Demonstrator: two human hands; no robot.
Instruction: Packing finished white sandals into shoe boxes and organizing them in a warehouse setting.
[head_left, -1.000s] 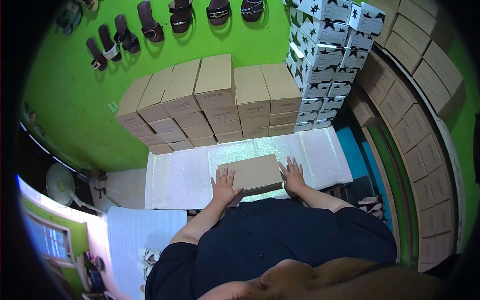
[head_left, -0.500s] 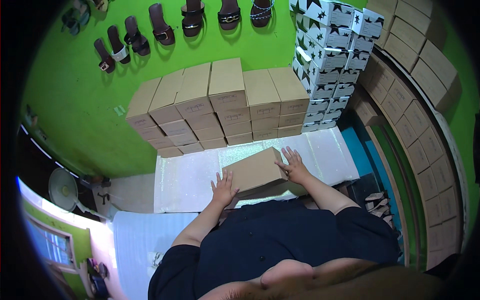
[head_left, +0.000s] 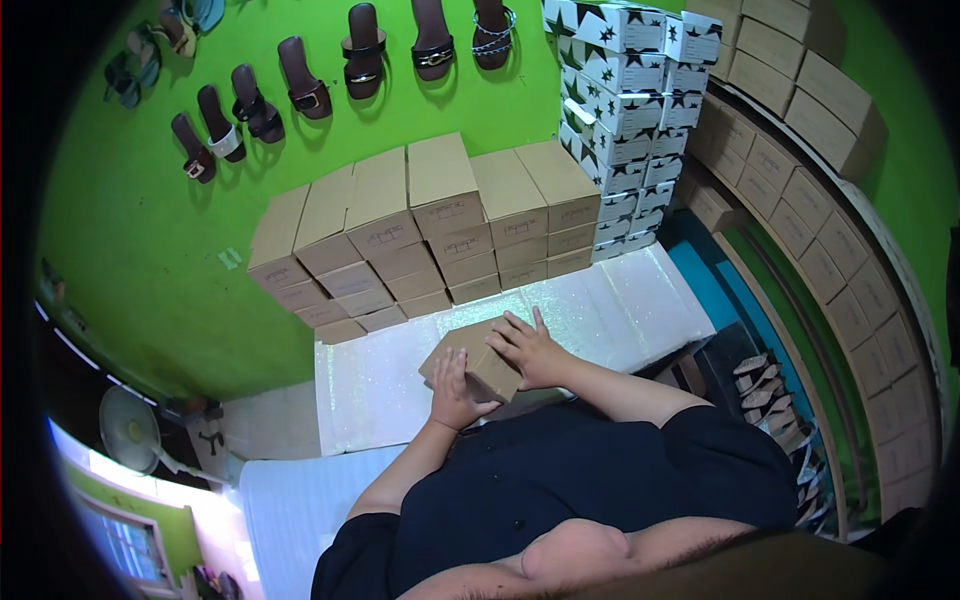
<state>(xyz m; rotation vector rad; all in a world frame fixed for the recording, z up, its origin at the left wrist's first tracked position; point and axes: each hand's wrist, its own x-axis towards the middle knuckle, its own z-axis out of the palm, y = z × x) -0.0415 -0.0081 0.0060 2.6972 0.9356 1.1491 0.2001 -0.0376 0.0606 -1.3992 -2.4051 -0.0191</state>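
The box (head_left: 478,358) is a plain brown cardboard shoebox, closed, with flat unmarked faces where it shows, lying just below the middle of the frame on a pale, glittery mat (head_left: 610,300). It sits skewed, its long side running from lower left to upper right, and looks tilted, with the near end showing a narrow end face. The left hand (head_left: 455,388) lies on the box's lower left part, palm down, fingers spread and laid flat over the top, the thumb toward the near edge; it presses or steadies rather than closes around anything. The right hand (head_left: 528,348) rests on the box's right end, fingers splayed and pointing up and left across the lid, palm over the corner, likewise opened flat against the cardboard. Both forearms come up from the lower middle of the frame, bare below dark short sleeves, the right one angling in from the right, the left one rising more steeply. Above the mat, in the centre, stands a stack of like brown boxes (head_left: 440,215) in rows against a green wall (head_left: 130,240). To the upper right rises a column of white boxes with dark stars (head_left: 625,90), and sandals (head_left: 360,50) hang along the top of the frame.
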